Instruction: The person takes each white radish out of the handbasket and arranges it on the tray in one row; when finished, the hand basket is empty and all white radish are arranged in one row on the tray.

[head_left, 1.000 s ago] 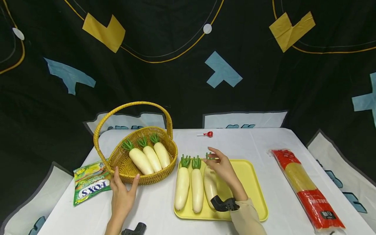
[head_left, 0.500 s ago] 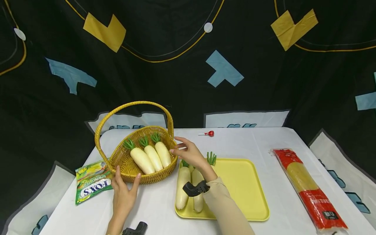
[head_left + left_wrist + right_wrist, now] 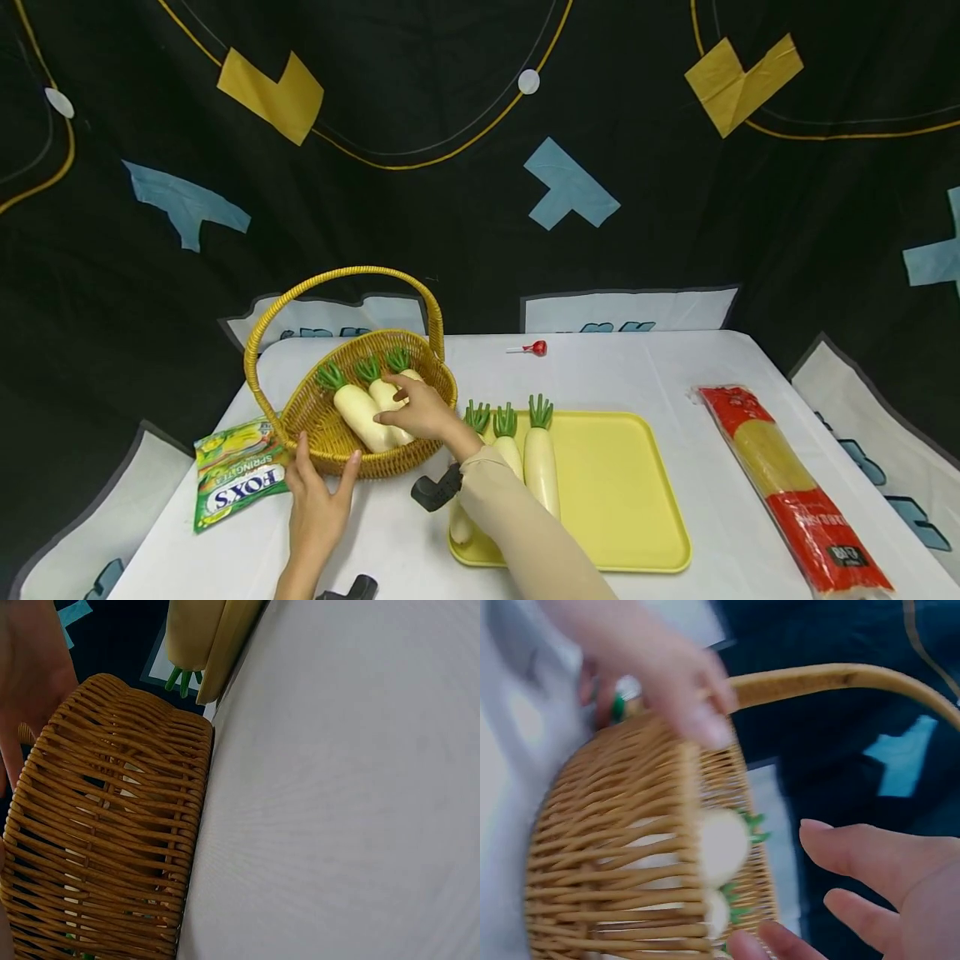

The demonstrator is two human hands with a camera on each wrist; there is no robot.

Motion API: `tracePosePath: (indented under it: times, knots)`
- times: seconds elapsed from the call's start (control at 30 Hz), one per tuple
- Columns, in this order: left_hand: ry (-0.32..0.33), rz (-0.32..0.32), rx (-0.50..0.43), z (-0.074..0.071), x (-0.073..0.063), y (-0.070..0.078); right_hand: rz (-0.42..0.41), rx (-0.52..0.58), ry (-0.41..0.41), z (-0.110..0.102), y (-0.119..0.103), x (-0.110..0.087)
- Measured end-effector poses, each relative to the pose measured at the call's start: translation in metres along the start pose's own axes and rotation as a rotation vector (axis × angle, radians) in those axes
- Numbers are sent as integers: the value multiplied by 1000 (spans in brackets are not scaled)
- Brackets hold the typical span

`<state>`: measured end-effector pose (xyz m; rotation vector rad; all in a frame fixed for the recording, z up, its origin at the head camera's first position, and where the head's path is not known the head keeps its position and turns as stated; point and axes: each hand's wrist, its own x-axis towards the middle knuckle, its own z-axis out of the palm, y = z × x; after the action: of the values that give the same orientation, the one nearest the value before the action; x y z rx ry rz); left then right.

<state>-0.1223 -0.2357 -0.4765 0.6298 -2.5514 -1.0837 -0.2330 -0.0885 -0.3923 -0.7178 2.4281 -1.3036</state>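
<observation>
In the head view, my left hand (image 3: 317,508) touches the near side of the yellow wicker basket (image 3: 330,461), thumb and fingers spread apart. White radishes with green tops lie in the basket, among them a left radish (image 3: 362,415). Over them hovers my right hand (image 3: 422,410), thumb and fingers apart, partly covering the middle and right radishes. The right wrist view has the right hand (image 3: 877,892) beside the basket opening with nothing held. More radishes lie on the yellow tray (image 3: 622,492), such as the rightmost one (image 3: 541,467); the right forearm hides part of these.
A green Fox's candy bag (image 3: 240,473) lies left of the basket, partly beneath it. Behind the tray is a red lollipop (image 3: 536,348). A long red pasta packet (image 3: 787,492) lies at the right. The basket's tall handle (image 3: 341,273) arches over its opening.
My right hand has moved left from the radish at the tray's right to above the radishes in the basket. My left hand has stayed at the basket's side.
</observation>
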Motion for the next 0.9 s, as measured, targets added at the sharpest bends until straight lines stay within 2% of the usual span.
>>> tracePosePath:
  times: [0.33,0.53,0.77,0.9]
  knots:
    - [22,13,1,0,0,1,-64,-236,-28,25,0,12]
    - [9,1,6,-1,0,2,-16,-381,-15,35,-8,15]
    - [-3,-6,8,-1,0,1,-8,-632,34,49,-8,17]
    - [0,-5,4,-1,0,1,-17,-666,60,52,-6,17]
